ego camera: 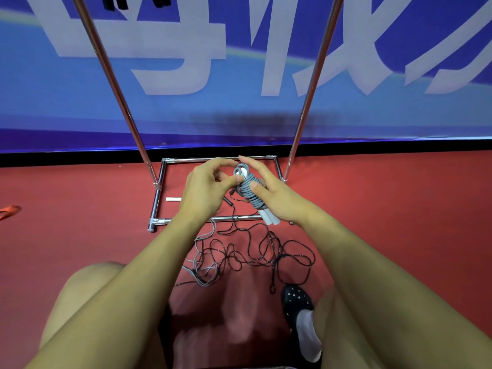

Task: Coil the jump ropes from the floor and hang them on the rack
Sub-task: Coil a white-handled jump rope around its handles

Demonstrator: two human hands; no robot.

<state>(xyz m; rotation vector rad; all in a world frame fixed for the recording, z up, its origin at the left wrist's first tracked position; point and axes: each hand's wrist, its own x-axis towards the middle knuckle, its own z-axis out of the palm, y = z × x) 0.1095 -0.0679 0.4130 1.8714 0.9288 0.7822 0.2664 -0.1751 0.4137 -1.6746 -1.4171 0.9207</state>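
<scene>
A grey jump rope point(249, 189) is wound tightly round its two white handles, whose ends point(270, 218) stick out below. My right hand point(274, 195) holds this bundle, thumb pressed on the coils. My left hand point(206, 193) pinches the rope's top loop by the bundle. On the red floor below lie a tangled black jump rope point(253, 251) and a loose grey rope point(203, 262). The metal rack point(311, 83) stands in front, with its base frame point(157, 206) on the floor.
A blue banner with large pale characters point(186, 62) hangs behind the rack. A small white piece point(173, 199) lies inside the base frame. A red strap point(9, 211) lies at far left. My knees and a black dotted shoe point(296, 302) are at the bottom.
</scene>
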